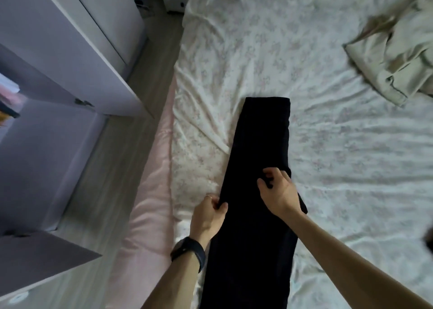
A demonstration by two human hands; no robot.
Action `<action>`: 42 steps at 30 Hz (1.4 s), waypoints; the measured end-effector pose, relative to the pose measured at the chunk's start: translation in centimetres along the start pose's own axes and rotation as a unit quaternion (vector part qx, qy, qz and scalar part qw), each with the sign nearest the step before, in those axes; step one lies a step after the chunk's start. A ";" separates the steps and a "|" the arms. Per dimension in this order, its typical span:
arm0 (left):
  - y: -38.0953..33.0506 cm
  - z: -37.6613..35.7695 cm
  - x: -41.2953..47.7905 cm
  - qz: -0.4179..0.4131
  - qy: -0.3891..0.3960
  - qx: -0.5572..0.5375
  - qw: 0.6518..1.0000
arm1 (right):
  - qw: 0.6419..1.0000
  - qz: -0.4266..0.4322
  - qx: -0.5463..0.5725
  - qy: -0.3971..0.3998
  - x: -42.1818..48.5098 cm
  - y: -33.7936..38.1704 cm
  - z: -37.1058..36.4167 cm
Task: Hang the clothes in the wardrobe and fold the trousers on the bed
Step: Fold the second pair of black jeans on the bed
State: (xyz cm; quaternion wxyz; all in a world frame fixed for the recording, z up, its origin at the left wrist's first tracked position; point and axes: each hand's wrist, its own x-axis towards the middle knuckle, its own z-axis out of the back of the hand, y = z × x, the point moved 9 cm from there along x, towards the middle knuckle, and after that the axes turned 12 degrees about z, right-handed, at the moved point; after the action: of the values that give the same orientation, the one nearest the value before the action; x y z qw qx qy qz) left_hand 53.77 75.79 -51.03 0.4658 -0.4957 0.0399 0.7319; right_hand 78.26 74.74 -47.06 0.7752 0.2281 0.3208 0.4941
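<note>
Wardrobe (70, 58) doors stand open on my left, then my left hand (208, 215) pinches the black trousers' (260, 144) edge on the floral-sheeted bed (351, 156), my right hand (278, 191) gripping their middle, beige garment (396, 58) far right.

Both bare forearms extended forward, left hand (209, 215) fingers pinched closed, right hand (278, 191) fingers curled gripping

The long black fabric trousers (260, 163) lie lengthwise on the floral-sheeted bed (351, 156), with the crumpled beige cloth garment (398, 58) far to their right and the open white panelled wardrobe (58, 58) left of the bed.
</note>
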 end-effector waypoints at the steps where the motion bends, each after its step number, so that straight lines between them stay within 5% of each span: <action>1: -1.7 0.2 1.1 -0.007 0.004 0.000 1.000 | 1.000 -0.008 0.023 -0.019 -0.1 -0.9 1.0; 8: -12.8 -0.3 8.4 -0.030 0.062 -0.019 0.997 | 0.990 -0.063 0.079 -0.094 4.8 -4.6 4.8; 13: -19.6 -0.2 12.7 -0.028 0.055 -0.085 0.994 | 0.967 -0.131 0.215 -0.038 13.6 -5.3 5.4; 22: -26.9 -0.5 14.1 0.005 0.163 -0.148 0.975 | 0.972 -0.097 0.207 -0.046 20.1 -5.2 8.4; 30: -28.4 3.3 16.8 -0.069 0.043 -0.146 0.986 | 0.992 -0.056 0.090 -0.070 23.4 -3.4 10.1; 35: -27.2 3.4 15.7 -0.140 -0.119 0.020 0.983 | 0.964 -0.098 0.225 -0.101 19.0 -7.2 7.3; 39: -23.5 -0.5 8.3 -0.282 -0.241 0.187 0.910 | 0.923 -0.140 0.336 -0.122 8.3 -11.8 5.8; 42: -18.8 -5.6 2.5 -0.367 -0.206 0.245 0.873 | 0.910 -0.194 0.318 -0.182 -1.1 -14.6 5.8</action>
State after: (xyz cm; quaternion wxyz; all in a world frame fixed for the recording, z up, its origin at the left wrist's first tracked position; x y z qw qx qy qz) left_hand 70.99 85.07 -48.16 0.8054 -0.1828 -0.0638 0.5603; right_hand 91.20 67.56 -52.57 0.7871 0.4816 0.3525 0.1559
